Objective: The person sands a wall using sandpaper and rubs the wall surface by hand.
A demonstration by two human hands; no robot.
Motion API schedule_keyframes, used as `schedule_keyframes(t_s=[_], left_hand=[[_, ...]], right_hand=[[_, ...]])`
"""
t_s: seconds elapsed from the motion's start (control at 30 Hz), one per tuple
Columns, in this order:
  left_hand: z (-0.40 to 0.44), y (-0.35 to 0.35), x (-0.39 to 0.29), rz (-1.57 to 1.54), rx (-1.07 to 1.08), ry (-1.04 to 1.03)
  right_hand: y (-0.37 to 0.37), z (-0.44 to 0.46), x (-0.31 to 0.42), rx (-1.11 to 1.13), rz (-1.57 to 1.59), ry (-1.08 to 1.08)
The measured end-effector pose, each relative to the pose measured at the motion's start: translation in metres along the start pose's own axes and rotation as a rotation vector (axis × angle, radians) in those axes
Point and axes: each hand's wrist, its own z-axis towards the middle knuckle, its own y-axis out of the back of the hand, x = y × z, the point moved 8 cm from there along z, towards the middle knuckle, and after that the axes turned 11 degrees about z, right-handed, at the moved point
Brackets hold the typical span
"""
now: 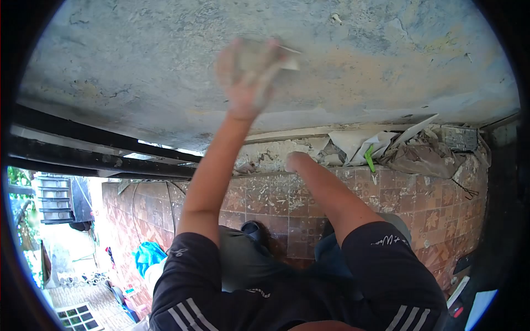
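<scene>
Motion smears my left hand [245, 77], which is raised against the patchy grey wall [165, 60]. Its fingers are closed over a pale folded sheet, probably sandpaper, that lies against the plaster; a light corner of the sheet [290, 64] sticks out on the right. My right hand [297, 161] is lower, near the ledge at the wall's foot [270, 154]. It looks small and foreshortened, and its fingers are hidden from this angle, so I cannot tell what it holds, if anything.
On the ledge to the right lie crumpled paper and plastic [419, 157] and a bright green strip [369, 158]. Pale flakes litter the brown tiled floor [430, 204]. Black rails [99, 149] run along the left. A blue bag [148, 256] is at lower left.
</scene>
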Motion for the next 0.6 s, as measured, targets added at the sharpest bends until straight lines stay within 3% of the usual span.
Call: schedule_keyframes(t_s=[0.13,0.23,0.47,0.6], left_hand=[[0.037,0.048,0.073,0.262,-0.24,0.159],[0.041,0.053,0.077,0.166,-0.357,0.262],[0.009,-0.002,-0.015,-0.022,-0.007,0.036],[0.021,0.012,0.015,0.104,-0.131,0.151]], right_hand=[[0.011,0.005,0.004,0.042,0.052,-0.026],[0.003,0.01,-0.007,0.035,0.028,-0.046],[-0.017,0.01,-0.022,-0.006,0.029,-0.037],[0.002,-0.014,-0.018,0.011,0.067,-0.098]])
